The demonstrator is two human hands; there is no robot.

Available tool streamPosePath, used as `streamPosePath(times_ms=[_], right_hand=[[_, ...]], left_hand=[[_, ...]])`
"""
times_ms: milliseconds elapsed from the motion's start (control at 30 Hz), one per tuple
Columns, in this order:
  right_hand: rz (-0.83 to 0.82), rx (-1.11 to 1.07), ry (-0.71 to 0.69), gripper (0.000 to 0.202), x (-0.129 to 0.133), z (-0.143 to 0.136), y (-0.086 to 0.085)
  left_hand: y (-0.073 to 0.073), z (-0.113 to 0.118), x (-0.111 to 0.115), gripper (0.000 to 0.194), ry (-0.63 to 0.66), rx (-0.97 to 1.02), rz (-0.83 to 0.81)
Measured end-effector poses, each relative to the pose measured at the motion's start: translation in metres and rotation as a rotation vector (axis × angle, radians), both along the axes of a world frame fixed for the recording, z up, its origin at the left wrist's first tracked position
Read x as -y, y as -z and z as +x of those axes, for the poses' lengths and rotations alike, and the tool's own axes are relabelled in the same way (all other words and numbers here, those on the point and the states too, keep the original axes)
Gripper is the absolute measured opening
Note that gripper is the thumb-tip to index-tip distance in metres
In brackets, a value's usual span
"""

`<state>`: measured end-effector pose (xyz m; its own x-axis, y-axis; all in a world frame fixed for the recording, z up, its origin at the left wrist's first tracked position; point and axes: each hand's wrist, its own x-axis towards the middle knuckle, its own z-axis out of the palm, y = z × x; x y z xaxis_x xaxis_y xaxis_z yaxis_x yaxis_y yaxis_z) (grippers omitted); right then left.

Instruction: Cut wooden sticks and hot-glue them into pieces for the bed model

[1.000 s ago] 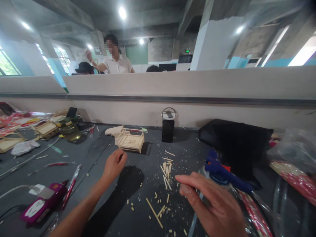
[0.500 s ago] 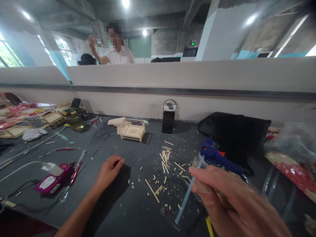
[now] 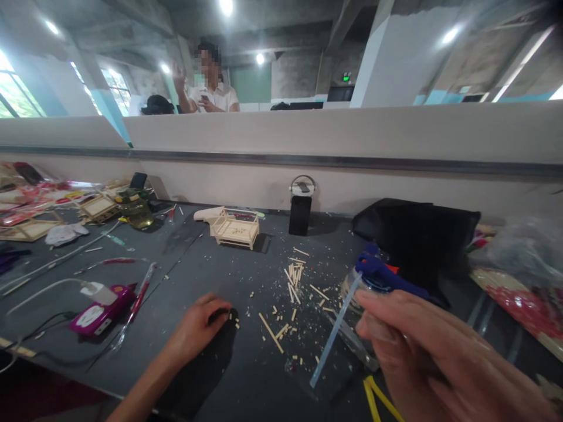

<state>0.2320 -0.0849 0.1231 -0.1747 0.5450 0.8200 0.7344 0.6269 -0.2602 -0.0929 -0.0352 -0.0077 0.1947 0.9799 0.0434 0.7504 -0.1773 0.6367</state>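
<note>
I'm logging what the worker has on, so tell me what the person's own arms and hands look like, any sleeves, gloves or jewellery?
Both are bare. The left hand and its forearm show no sleeve, glove, watch or ring. The right hand is close to the camera and blurred; it also shows no glove or ring, and its wrist is out of frame, so a sleeve there cannot be judged.
</note>
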Motion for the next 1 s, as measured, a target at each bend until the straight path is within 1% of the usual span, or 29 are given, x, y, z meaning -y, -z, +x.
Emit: streamPosePath(times_ms=[67, 167, 267, 333, 400, 467, 500, 567, 633, 667, 700, 733, 800, 867, 933, 1000], right_hand=[[0.005, 0.005, 0.016, 0.029, 0.000, 0.000, 0.000], [0.041, 0.028, -0.011, 0.030, 0.001, -0.001, -0.001], [0.024, 0.038, 0.028, 0.031, 0.003, 0.000, -0.002], [0.017, 0.068, 0.037, 0.033, 0.002, 0.002, -0.002], [0.044, 0.119, -0.004, 0.037, -0.001, 0.004, -0.003], [0.086, 0.136, -0.045, 0.039, -0.005, 0.004, -0.005], [0.103, 0.130, -0.063, 0.039, -0.007, 0.003, -0.005], [0.135, 0.129, -0.090, 0.036, -0.011, 0.000, -0.007], [0.160, 0.164, -0.085, 0.032, -0.012, -0.003, -0.007], [0.173, 0.186, -0.070, 0.031, -0.013, -0.004, -0.007], [0.186, 0.204, -0.052, 0.031, -0.013, -0.004, -0.006], [0.198, 0.216, -0.040, 0.032, -0.014, -0.004, -0.006], [0.208, 0.224, -0.028, 0.035, -0.017, -0.002, -0.005], [0.209, 0.227, -0.032, 0.037, -0.022, -0.001, -0.004], [0.202, 0.232, -0.045, 0.038, -0.027, 0.000, -0.003], [0.185, 0.239, -0.050, 0.038, -0.031, -0.001, -0.002]], left_hand=[[0.002, 0.002, -0.001, 0.025, 0.034, -0.017, -0.011], [0.005, 0.004, -0.002, 0.025, 0.058, -0.030, -0.012], [0.005, 0.006, -0.003, 0.022, 0.078, -0.023, 0.008], [0.002, 0.008, -0.002, 0.021, 0.062, -0.010, 0.033], [-0.002, 0.010, -0.003, 0.018, 0.013, 0.022, 0.053], [-0.008, 0.014, -0.006, 0.012, -0.055, 0.098, 0.072], [-0.012, 0.018, -0.010, 0.009, -0.088, 0.166, 0.076], [-0.022, 0.028, -0.022, 0.003, -0.142, 0.376, 0.058], [-0.032, 0.041, -0.038, 0.010, -0.161, 0.698, -0.022], [-0.036, 0.049, -0.047, 0.017, -0.163, 0.856, -0.048], [-0.039, 0.056, -0.056, 0.027, -0.145, 0.992, -0.087], [-0.040, 0.063, -0.064, 0.032, -0.121, 1.106, -0.131], [-0.038, 0.074, -0.078, 0.030, -0.110, 1.272, -0.186], [-0.029, 0.081, -0.086, 0.027, -0.125, 1.397, -0.205], [-0.018, 0.082, -0.090, 0.026, -0.136, 1.467, -0.212], [-0.009, 0.080, -0.090, 0.026, -0.129, 1.487, -0.224]])
